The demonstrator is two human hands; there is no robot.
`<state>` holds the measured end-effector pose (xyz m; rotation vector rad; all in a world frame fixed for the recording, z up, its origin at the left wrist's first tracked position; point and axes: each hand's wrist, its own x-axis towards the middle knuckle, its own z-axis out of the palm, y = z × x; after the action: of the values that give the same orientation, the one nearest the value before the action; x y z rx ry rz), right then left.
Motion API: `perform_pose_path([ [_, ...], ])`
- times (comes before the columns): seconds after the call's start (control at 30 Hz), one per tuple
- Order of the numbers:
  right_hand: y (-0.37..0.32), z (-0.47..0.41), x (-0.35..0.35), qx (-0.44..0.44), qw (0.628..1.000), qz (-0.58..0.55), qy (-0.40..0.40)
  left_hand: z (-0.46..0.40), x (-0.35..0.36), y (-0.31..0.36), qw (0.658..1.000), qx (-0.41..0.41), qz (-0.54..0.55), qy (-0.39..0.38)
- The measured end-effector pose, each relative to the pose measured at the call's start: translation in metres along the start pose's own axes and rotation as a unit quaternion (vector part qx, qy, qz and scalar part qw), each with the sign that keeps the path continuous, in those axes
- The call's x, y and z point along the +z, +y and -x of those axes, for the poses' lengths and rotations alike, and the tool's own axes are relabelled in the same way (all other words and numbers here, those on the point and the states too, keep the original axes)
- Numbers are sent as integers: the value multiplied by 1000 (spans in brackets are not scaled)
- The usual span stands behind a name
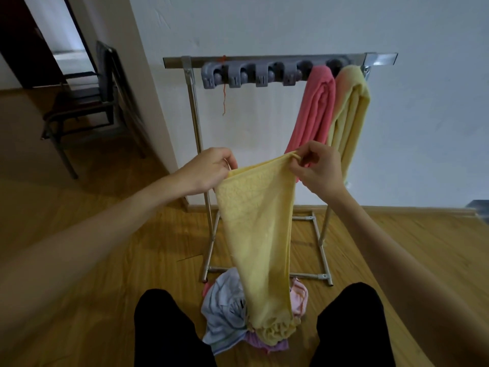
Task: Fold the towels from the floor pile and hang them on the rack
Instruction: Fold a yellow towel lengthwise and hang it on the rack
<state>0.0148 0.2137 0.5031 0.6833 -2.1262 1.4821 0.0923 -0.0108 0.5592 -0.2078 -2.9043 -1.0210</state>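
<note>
Both hands hold the pale yellow terry towel (260,234) up by its top edge — probably so it hangs straight for folding. The left hand (211,169) grips one corner, the right hand (316,165) pinches the other; its lower end still bunches on the floor pile of mixed towels (227,311), near the metal rack (264,60).

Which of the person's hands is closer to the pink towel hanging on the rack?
Right. The right hand pinches the held yellow towel directly in front of the pink towel's lower end; the left hand holds the other corner, off to its left.
</note>
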Motion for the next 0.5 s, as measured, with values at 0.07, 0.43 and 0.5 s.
perform_pose_path([
  [0.07,0,0,-1,4,1000,-13,1,4,0,3,998,4,34,-43],
  [0.43,6,0,13,-4,1000,25,-6,14,2,11,977,74,-9,-202],
  [0.5,5,3,17,-8,999,41,-18,16,4,7,976,63,-14,-207],
])
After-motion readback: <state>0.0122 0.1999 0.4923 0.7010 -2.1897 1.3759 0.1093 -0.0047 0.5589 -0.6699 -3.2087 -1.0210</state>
